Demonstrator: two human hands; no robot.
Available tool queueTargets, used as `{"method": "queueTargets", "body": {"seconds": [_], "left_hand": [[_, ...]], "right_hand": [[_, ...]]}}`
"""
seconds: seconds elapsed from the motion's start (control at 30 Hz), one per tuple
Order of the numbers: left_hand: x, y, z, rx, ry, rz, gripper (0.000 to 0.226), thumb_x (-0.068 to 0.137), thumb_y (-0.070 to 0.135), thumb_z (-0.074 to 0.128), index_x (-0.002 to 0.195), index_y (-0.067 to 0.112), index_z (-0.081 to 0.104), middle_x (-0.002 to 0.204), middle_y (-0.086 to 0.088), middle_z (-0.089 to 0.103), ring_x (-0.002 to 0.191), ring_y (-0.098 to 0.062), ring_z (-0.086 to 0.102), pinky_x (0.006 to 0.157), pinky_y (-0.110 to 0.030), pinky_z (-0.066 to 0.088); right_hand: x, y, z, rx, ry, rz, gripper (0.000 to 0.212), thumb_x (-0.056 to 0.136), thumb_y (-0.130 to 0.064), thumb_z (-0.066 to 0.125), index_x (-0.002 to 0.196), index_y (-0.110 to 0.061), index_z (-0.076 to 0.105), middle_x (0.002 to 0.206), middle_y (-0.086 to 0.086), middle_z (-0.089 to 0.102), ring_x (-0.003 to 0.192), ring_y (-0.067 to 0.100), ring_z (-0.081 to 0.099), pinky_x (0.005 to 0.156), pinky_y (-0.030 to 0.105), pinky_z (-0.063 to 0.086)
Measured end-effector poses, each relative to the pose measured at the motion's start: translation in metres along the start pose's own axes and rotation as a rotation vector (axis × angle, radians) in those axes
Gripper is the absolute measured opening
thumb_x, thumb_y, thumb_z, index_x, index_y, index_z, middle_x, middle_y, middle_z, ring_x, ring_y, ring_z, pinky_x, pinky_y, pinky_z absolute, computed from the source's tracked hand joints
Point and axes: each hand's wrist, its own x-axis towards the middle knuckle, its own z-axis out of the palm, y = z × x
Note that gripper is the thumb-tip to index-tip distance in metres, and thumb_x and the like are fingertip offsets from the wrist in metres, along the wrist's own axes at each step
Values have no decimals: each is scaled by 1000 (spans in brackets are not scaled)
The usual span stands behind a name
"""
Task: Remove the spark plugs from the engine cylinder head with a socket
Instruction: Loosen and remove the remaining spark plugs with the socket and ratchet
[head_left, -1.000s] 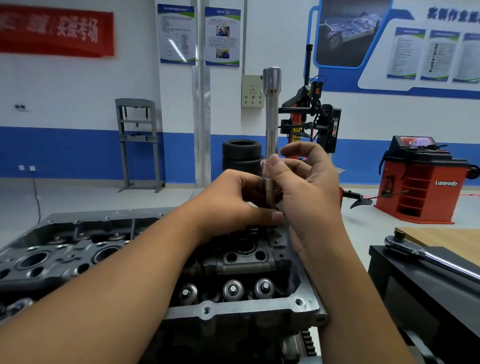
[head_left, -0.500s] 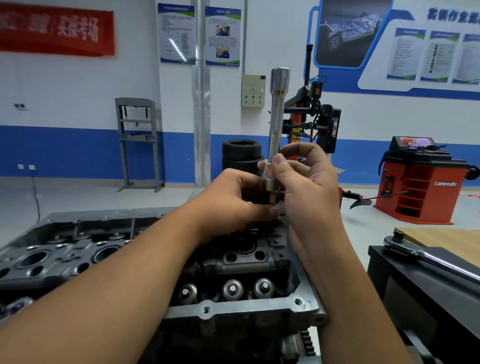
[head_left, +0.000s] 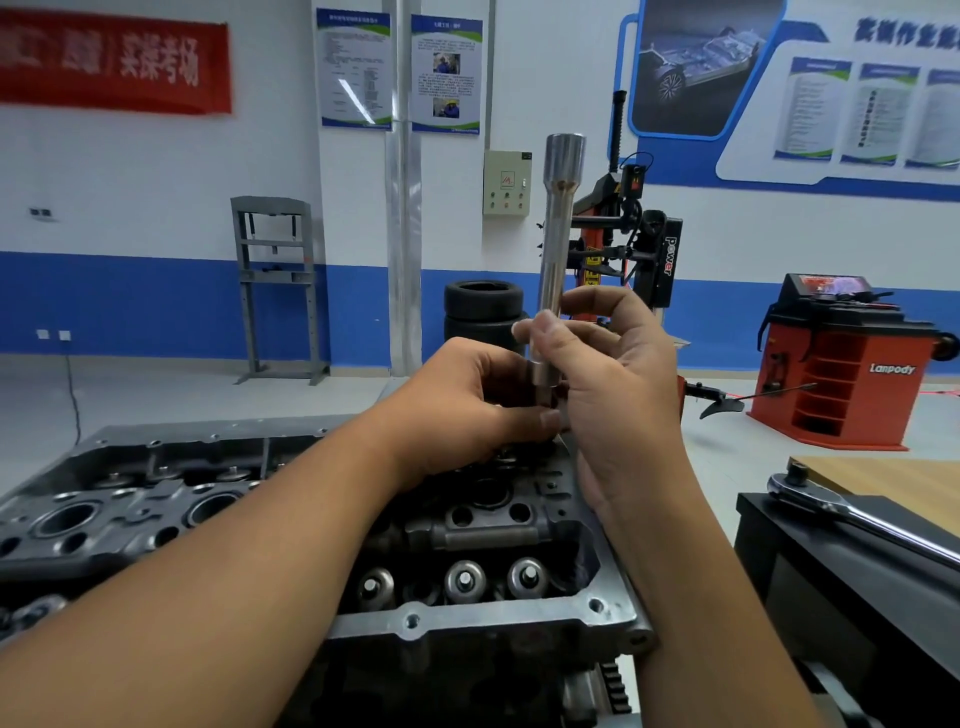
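While the long polished steel spark-plug socket (head_left: 557, 260) stands lifted above the grey aluminium cylinder head (head_left: 467, 530), right hand (head_left: 618, 384) pinches its shaft, left hand (head_left: 467, 405) pinches its lower end. Risk: any plug inside, unseen, dropping.

Bright, even indoor light, soft shadows, slight overall blur, wide-angle bending at edges, perhaps overhead lamps.

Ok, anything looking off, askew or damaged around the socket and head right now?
Nothing damaged or spilled. The long socket leans slightly, held above the cylinder head by the right hand; the left hand pinches at its lower end. The ratchet lies unattached on the black bench.
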Motion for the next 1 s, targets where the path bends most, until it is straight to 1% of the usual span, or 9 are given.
{"method": "queueTargets", "body": {"seconds": [0.07,0.2,0.37,0.53,0.73,0.8,0.87,0.93,1.0], "left_hand": [[0,0,0,18,11,20,21,88,12,83,108,7,79,98,-6,82,93,-17,79,81,-22,60],[2,0,0,35,22,52,25,87,12,85,110,5,78,98,-7,81,94,-21,78,80,-24,62],[-1,2,1,-34,3,-4,21,89,17,81,107,7,81,100,-10,82,102,-31,77,95,-47,62],[0,0,0,-5,25,11,18,90,11,82,107,7,80,98,-7,82,97,-20,79,88,-31,63],[1,0,-1,16,14,17,32,86,24,83,112,7,79,99,-6,82,97,-21,79,89,-35,64],[2,-1,-1,-15,12,-18,31,85,30,80,106,8,80,86,-4,80,73,-18,76,70,-30,63],[2,0,1,-38,18,-35,16,92,22,77,102,10,80,72,-5,73,51,-11,58,50,-23,48],[2,-1,1,-45,19,-32,11,96,11,75,105,8,80,83,-15,77,62,-13,65,57,-24,52],[2,-1,0,-24,13,-5,14,95,9,76,108,5,79,98,-14,81,86,-18,77,78,-27,62]], "right_hand": [[0,0,0,2,-14,-2,17,91,-8,76,93,-20,64,84,12,75,74,17,73,62,27,59],[0,0,-1,-60,-8,-46,23,80,-9,86,87,-21,67,69,-7,68,65,10,68,59,25,57],[0,1,-1,-38,-1,-42,16,90,-6,77,88,-18,66,74,2,72,70,16,71,62,28,58],[1,1,1,-23,-4,-15,15,92,-8,75,90,-19,65,81,13,74,76,19,74,65,35,63],[1,3,-2,-69,18,-18,19,83,-11,85,87,-19,67,69,-5,68,65,12,68,60,28,58],[2,4,-2,-50,15,-9,15,89,-11,80,90,-18,67,72,-1,70,67,14,68,60,28,58],[3,5,-2,-24,21,-2,11,95,-9,72,92,-17,65,74,2,71,72,17,70,63,31,60],[4,5,-2,0,27,17,11,98,-9,68,92,-17,64,75,4,71,75,21,70,65,37,59],[3,4,-1,1,15,24,12,95,-11,72,94,-18,63,79,11,71,76,22,70,66,38,59]]}}
